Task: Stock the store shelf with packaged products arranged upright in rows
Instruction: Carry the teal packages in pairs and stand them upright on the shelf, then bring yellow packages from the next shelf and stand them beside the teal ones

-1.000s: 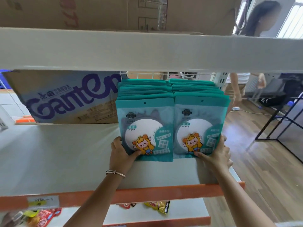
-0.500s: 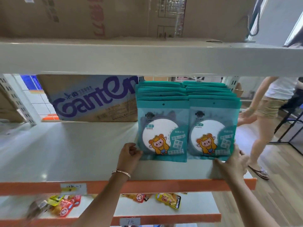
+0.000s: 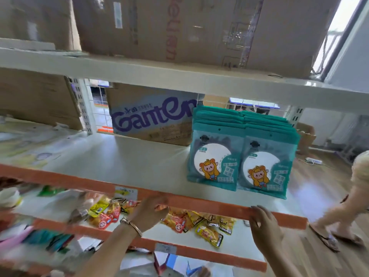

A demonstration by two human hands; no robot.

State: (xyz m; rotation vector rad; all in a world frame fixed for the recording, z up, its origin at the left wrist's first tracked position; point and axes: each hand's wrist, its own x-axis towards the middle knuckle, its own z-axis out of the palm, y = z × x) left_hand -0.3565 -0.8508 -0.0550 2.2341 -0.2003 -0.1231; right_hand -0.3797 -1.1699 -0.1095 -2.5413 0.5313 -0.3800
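Both hands have come off the teal packets (image 3: 216, 156), which a second ago they were squaring up, and dropped below the shelf's (image 3: 129, 156) orange lip (image 3: 199, 203). The two rows stand upright on their own at the shelf's right end, so this batch looks settled and more stock is likely next. The right hand (image 3: 265, 230) shows a loose, spread grip holding nothing; the left hand (image 3: 151, 212) is too blurred to tell its grip. The cardboard box (image 3: 151, 118) behind reads "Ganten"; each packet shows "MIRROR" above a cartoon figure; the price tag (image 3: 126, 191) is illegible.
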